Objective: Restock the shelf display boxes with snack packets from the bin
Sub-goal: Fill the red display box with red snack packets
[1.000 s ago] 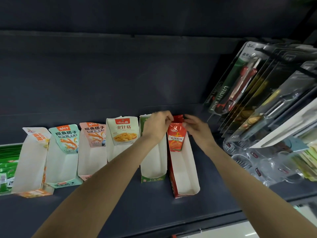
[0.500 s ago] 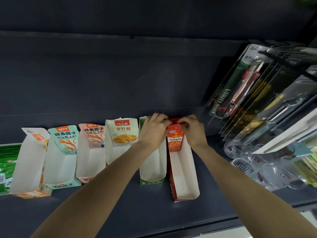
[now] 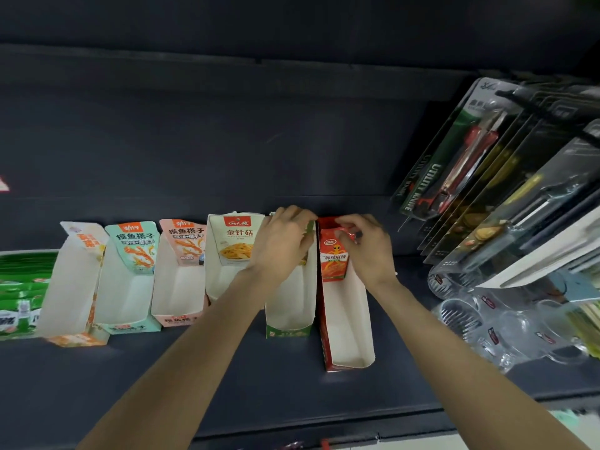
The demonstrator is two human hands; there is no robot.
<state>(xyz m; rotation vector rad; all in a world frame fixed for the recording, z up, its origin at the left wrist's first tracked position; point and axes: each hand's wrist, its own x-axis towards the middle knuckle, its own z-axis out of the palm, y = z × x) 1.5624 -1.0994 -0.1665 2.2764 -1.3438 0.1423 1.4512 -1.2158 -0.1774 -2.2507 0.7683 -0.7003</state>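
A person's two hands work at the back of a dark shelf [image 3: 292,378], at about 12 o'clock from the wearer, where a row of open display boxes stands side by side. The right hand [image 3: 367,251] has its fingers curled at the top edge of a red packet [image 3: 333,261], which stands upright at the rear of the red box [image 3: 349,332]; the grip looks like a pinch on the packet's top, though the fingertips are partly hidden. The left hand [image 3: 282,241] lies with bent fingers over the rear of the green box [image 3: 290,306], just at 9 o'clock of the red one; whether it grips the box wall or something inside cannot be told.

A second ago the right hand was apart from the packet, off toward 3 o'clock. It has since closed in over the packet's top, and the left hand has settled lower on the green box. The packet stands in the same spot at the back of its box, so the hands appear to be straightening it, not adding stock.

For the task that means little progress: the red box holds only this one visible packet, with bare white card running toward 6 o'clock. The green box and the boxes toward 9 o'clock, among them the cream box [image 3: 227,264] and the pink box [image 3: 180,287], also show long bare floors. The bin is out of view. Hanging knife packs [image 3: 454,164] crowd the 2 o'clock side.
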